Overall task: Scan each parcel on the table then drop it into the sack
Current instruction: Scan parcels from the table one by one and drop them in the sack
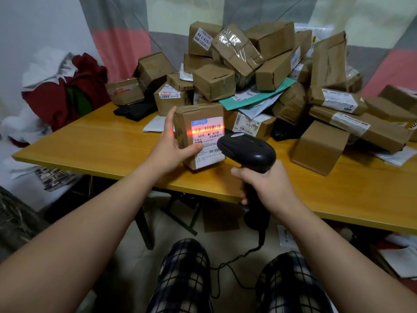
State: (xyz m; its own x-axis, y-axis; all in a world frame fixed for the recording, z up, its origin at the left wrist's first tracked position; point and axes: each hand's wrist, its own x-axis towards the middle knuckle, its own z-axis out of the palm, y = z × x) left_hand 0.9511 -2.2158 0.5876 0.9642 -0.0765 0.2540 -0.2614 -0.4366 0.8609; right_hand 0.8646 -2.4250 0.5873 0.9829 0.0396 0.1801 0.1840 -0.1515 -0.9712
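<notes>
From the head camera I see a long yellow-orange wooden table (101, 141) with a high heap of brown cardboard parcels and grey mailers (259, 71) across its far and right side. A curtain in grey, pink and pale blocks (126, 30) hangs behind it. A red and white bundle of cloth or bags (56, 96) slumps at the table's left end.

My left hand (171, 150) grips a small brown cardboard parcel with a white label (198, 114) near the table's front edge, fingers up its left side and thumb on the label. My right hand (266, 184) is wrapped around the handle of a black handheld scanner (248, 150), whose red line (207, 128) crosses the barcode.

I cannot tell whether the parcel rests on the table or is lifted. The scanner head hides the label's lower right. I cannot tell whether the bundle is the sack.
</notes>
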